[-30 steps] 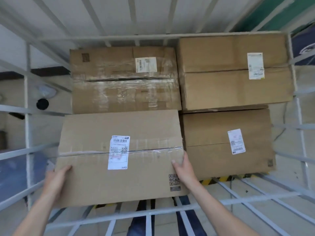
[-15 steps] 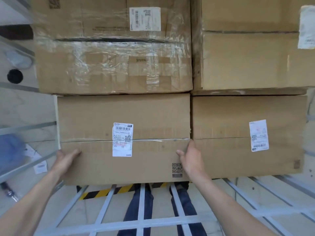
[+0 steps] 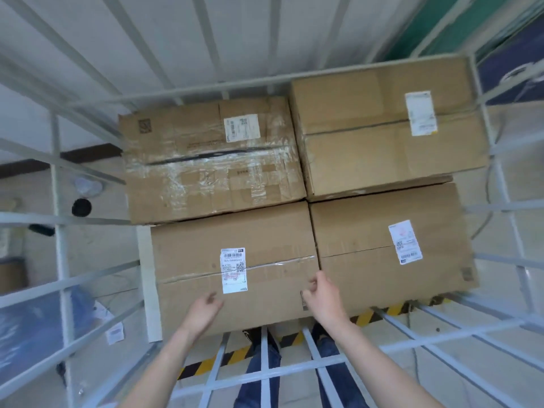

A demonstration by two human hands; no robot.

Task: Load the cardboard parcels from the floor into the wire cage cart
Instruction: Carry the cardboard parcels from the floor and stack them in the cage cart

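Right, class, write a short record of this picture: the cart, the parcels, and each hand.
cart: wire cage cart, white bars
parcels: far-left parcel, far-right parcel, near-left parcel, near-right parcel, packed two by two
left hand: fingers loosely curled, holding nothing
right hand: same, by near-left parcel's right edge

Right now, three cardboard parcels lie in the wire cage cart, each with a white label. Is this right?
No, the head view shows four in the wire cage cart: far-left parcel, far-right parcel, near-left parcel, near-right parcel. Each has a white label.
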